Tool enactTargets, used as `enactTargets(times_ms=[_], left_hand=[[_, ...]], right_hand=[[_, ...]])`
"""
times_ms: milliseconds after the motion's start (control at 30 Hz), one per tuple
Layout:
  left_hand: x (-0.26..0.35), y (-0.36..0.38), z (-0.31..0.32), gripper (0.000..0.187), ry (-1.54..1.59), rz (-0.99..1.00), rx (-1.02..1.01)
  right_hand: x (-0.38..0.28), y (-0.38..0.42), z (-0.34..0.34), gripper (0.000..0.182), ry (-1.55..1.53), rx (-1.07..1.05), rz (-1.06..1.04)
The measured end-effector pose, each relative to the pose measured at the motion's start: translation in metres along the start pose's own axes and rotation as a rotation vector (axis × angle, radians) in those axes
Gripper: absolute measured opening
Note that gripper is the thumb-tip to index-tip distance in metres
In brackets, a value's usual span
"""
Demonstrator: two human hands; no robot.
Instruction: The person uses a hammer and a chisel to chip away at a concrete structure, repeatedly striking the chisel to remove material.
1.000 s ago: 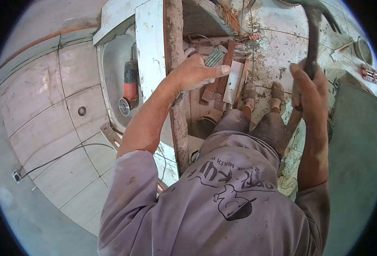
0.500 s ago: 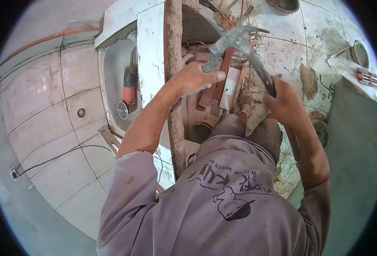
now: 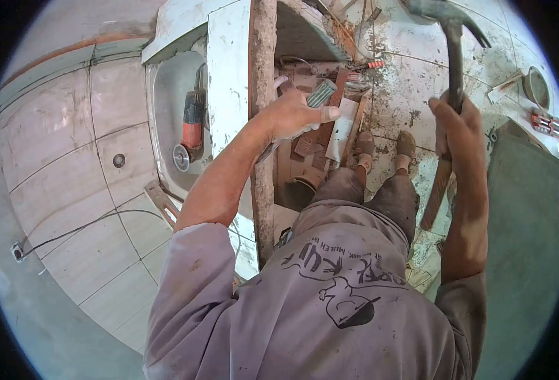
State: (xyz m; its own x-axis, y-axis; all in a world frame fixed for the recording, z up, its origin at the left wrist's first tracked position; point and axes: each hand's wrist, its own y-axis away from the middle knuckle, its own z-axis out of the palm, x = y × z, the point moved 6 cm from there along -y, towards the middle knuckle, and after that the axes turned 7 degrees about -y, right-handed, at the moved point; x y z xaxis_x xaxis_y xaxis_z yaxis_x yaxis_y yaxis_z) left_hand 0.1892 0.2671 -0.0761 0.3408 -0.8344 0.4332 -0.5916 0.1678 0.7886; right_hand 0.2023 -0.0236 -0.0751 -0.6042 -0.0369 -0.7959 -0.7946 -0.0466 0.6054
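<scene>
My left hand (image 3: 295, 117) is closed around a screwdriver-like tool with a green ridged handle (image 3: 321, 94). Its handle end points up and away from me. The shaft runs below the hand toward the rough cut edge (image 3: 262, 69) of the tiled counter; its tip is hidden. On the right, my right hand (image 3: 460, 126) grips a claw hammer (image 3: 455, 47) by its handle. The hammer is raised, its metal head at the top of the view and the brown lower handle sticking out beneath my fist.
An angle grinder (image 3: 192, 123) lies in the sink basin (image 3: 159, 95) at left. A cable (image 3: 89, 229) crosses the wall tiles. Below the counter are boards (image 3: 343, 130) and a bucket (image 3: 298, 192). A bowl (image 3: 536, 87) and red-handled tools (image 3: 548, 122) sit at right.
The hammer has swung up and to the right, away from the green handle, with my right hand. My left hand and its tool have stayed nearly in place.
</scene>
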Motion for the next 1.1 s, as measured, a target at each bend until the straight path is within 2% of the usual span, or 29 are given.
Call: enactTargets(times_ms=[33, 100, 133, 233, 267, 300, 367, 433, 467, 500, 567, 600, 633, 667, 700, 733, 767, 833, 867, 900, 967, 1000, 1033, 1067, 1100], left_hand=[[-0.007, -0.003, 0.001, 0.082, 0.019, -0.006, 0.038], [-0.007, -0.006, 0.001, 0.082, 0.032, -0.002, 0.066], [-0.006, -0.004, 0.001, 0.083, 0.01, -0.014, 0.067], [-0.005, -0.003, -0.004, 0.083, -0.021, -0.031, 0.071], [-0.008, -0.001, -0.005, 0.083, -0.033, -0.042, 0.06], [-0.01, 0.002, -0.002, 0.083, -0.026, -0.054, 0.052], [-0.005, 0.001, -0.005, 0.074, 0.025, -0.03, 0.086], [-0.005, 0.0, -0.005, 0.071, 0.031, -0.012, 0.097], [-0.004, 0.0, -0.003, 0.068, 0.039, -0.002, 0.098], [-0.003, 0.0, -0.004, 0.068, 0.035, 0.0, 0.092], [-0.008, 0.002, -0.012, 0.065, -0.031, -0.1, 0.099], [-0.012, 0.001, -0.01, 0.065, -0.029, -0.105, 0.101], [-0.012, -0.002, -0.009, 0.06, -0.033, 0.003, 0.154], [-0.009, -0.003, -0.009, 0.064, -0.037, 0.113, 0.207], [-0.012, -0.003, -0.008, 0.064, -0.035, 0.112, 0.209], [-0.012, -0.005, -0.006, 0.064, -0.015, 0.113, 0.197], [-0.011, -0.006, -0.005, 0.064, 0.003, 0.118, 0.184], [0.003, 0.007, -0.006, 0.064, 0.042, 0.112, 0.205], [0.007, 0.011, -0.01, 0.065, 0.086, 0.102, 0.234], [0.005, 0.007, -0.009, 0.065, 0.085, 0.106, 0.238], [-0.004, 0.003, -0.005, 0.063, 0.053, 0.222, 0.29], [-0.005, 0.003, -0.006, 0.063, 0.058, 0.212, 0.289], [-0.01, -0.002, -0.004, 0.06, -0.013, 0.054, 0.185], [-0.017, -0.005, 0.0, 0.068, -0.086, -0.1, 0.079], [-0.018, -0.006, 0.001, 0.068, -0.087, -0.097, 0.076]], right_hand=[[0.001, 0.001, 0.006, 0.023, 0.002, -0.002, 0.0], [-0.007, 0.009, 0.032, 0.022, 0.484, -0.11, -0.329], [0.012, 0.011, 0.045, 0.023, 0.543, -0.28, -0.277], [0.003, 0.007, 0.024, 0.022, 0.439, -0.247, -0.164], [0.01, -0.007, 0.015, 0.021, 0.316, -0.178, -0.124], [-0.007, 0.002, 0.009, 0.02, 0.147, 0.004, 0.049], [0.0, -0.012, 0.005, 0.019, -0.09, -0.005, -0.018], [0.004, -0.007, 0.03, 0.019, 0.411, -0.102, -0.335], [0.012, 0.013, 0.044, 0.019, 0.491, -0.29, -0.32], [0.009, 0.016, 0.039, 0.019, 0.489, -0.284, -0.316], [0.005, 0.013, 0.029, 0.021, 0.469, -0.27, -0.14], [0.0, 0.008, 0.023, 0.02, 0.388, -0.184, -0.104], [-0.004, 0.003, 0.022, 0.02, 0.386, -0.19, -0.103], [-0.003, -0.004, 0.015, 0.02, 0.212, -0.119, -0.026], [0.0, -0.008, 0.009, 0.019, 0.04, -0.047, 0.051], [-0.007, -0.008, 0.018, 0.018, 0.245, -0.015, -0.122], [0.0, -0.002, 0.034, 0.019, 0.413, -0.156, -0.172], [0.01, 0.019, 0.052, 0.02, 0.516, -0.363, -0.322], [0.013, 0.016, 0.044, 0.021, 0.474, -0.378, -0.102], [0.01, 0.01, 0.039, 0.021, 0.476, -0.375, -0.107], [0.003, -0.008, 0.017, 0.022, 0.391, -0.053, -0.172], [-0.003, -0.009, 0.011, 0.021, 0.147, -0.012, 0.005], [-0.005, -0.011, 0.007, 0.019, 0.097, -0.037, 0.0], [-0.005, -0.011, 0.014, 0.02, 0.289, -0.056, -0.177], [0.002, -0.009, 0.026, 0.021, 0.48, -0.072, -0.351]])
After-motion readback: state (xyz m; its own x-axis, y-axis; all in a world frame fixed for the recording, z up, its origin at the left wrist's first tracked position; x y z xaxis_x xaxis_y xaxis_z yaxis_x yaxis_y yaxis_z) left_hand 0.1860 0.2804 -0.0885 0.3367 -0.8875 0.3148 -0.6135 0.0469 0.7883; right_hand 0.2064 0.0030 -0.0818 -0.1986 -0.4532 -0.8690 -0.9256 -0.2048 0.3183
